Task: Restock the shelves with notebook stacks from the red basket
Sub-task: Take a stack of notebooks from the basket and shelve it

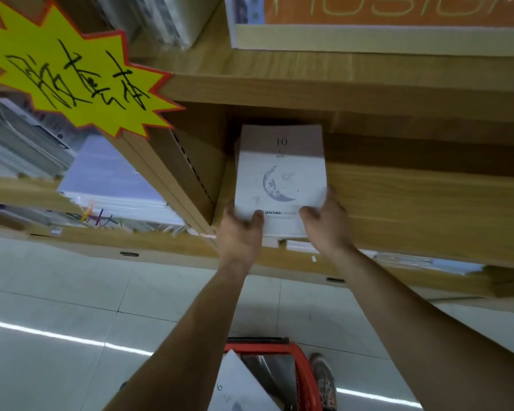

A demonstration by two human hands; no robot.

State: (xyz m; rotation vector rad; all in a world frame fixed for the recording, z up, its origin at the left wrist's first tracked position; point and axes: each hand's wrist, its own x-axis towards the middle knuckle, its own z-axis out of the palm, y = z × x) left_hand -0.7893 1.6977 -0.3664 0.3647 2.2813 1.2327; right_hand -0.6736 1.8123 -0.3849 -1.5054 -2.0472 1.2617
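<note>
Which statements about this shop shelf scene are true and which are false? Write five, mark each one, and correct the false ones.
1. The left hand and the right hand both grip the notebook stack at its near edge. True.
2. The red basket sits on the shelf beside the stack. False: it is down on the floor, below the arms.
3. The top cover of the stack shows a crescent moon. True.
4. The star-shaped sign is blue. False: it is yellow with a red edge.
5. The basket is empty. False: a white pack and something shiny lie in it.
</note>
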